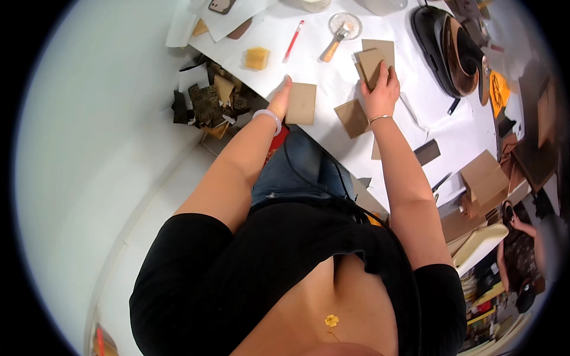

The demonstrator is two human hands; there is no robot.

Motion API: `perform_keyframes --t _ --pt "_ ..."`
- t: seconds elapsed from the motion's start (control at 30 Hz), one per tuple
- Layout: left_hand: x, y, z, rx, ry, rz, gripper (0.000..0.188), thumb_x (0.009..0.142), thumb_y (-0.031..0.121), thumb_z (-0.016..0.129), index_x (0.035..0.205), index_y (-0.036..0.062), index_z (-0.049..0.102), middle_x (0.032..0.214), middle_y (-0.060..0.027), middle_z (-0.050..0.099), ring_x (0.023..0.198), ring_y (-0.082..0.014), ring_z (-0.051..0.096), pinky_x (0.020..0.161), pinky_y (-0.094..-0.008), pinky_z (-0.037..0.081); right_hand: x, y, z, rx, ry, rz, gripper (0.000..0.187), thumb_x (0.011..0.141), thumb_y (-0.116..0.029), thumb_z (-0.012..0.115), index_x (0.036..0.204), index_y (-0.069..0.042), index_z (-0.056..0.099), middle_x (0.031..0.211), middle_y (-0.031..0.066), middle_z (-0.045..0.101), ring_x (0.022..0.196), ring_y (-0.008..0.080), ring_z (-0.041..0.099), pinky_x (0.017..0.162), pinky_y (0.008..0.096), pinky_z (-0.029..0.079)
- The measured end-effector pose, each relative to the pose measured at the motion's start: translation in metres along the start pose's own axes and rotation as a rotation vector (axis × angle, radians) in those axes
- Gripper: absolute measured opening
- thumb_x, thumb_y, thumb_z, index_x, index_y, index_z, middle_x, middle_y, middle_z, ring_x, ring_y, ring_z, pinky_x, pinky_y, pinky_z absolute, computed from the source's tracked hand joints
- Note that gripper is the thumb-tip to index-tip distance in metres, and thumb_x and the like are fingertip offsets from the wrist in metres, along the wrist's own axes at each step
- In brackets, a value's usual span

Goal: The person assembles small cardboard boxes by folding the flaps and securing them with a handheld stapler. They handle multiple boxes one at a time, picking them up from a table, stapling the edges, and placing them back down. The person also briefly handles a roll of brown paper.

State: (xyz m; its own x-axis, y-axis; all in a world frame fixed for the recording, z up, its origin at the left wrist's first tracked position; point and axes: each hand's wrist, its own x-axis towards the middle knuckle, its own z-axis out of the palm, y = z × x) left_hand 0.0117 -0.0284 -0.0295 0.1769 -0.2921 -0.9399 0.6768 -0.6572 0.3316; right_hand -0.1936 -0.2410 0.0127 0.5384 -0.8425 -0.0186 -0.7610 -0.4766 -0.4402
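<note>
Head view: the left hand (282, 99) lies with fingers straight and close together, touching the left edge of a tan panel (301, 104) near the edge of the white table (323, 76). The right hand (383, 94) is partly curled over a small pile of brown panels (369, 64) farther right; whether it grips them or only rests there, I cannot tell. The panels look light, fairly stiff and flat, probably easiest to take by opposite edges, as corners could bend and loose layers slide. Beyond, a clear round dish (357, 28) holds a little pale stuff, with a brush (333, 49) propped on its rim. The contents of the tub (314, 5) at the top edge are hidden.
</note>
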Motion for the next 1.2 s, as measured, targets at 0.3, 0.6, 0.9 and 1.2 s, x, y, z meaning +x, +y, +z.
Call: perform_keyframes --t 0.3,0.6,0.9,1.2 --pt "-0.016 0.016 0.007 -0.122 -0.158 -0.077 0.093 0.094 0.075 0.038 0.152 0.0026 0.035 0.15 -0.0139 0.048 0.137 -0.0266 0.045 0.113 -0.0395 0.034 -0.139 -0.007 -0.079 0.184 -0.121 0.174 0.064 0.087 -0.016 0.073 0.143 -0.004 0.044 0.142 0.0223 0.047 0.128 0.0406 0.047 0.109 0.0466 0.04" --pt "-0.088 0.065 0.035 0.005 -0.329 0.046 0.056 0.096 0.039 0.066 0.136 0.0034 0.052 0.128 -0.0102 0.063 0.116 -0.0223 0.062 0.097 -0.0359 0.05 -0.17 -0.03 -0.15 0.563 -0.18 0.716 0.032 0.095 -0.018 0.065 0.123 -0.001 0.064 0.117 0.0169 0.068 0.112 0.0277 0.064 0.098 0.035 0.048" --pt "-0.179 0.113 0.108 -0.051 -0.493 0.313 0.039 0.096 0.026 0.069 0.124 0.0009 0.061 0.115 -0.0084 0.068 0.106 -0.0183 0.066 0.088 -0.0335 0.054 -0.108 -0.117 -0.167 1.206 -0.155 0.86 0.047 0.094 -0.024 0.07 0.133 -0.001 0.057 0.118 0.0088 0.066 0.114 0.0161 0.059 0.1 0.0289 0.046" --pt "-0.225 0.16 0.152 -0.07 -0.649 0.587 0.039 0.096 0.024 0.069 0.126 0.0009 0.06 0.116 -0.0064 0.067 0.105 -0.0144 0.063 0.091 -0.0299 0.051 -0.06 -0.127 -0.197 1.451 0.094 0.766 0.038 0.097 -0.018 0.065 0.127 0.003 0.056 0.115 0.0102 0.067 0.108 0.0173 0.065 0.096 0.0296 0.051"
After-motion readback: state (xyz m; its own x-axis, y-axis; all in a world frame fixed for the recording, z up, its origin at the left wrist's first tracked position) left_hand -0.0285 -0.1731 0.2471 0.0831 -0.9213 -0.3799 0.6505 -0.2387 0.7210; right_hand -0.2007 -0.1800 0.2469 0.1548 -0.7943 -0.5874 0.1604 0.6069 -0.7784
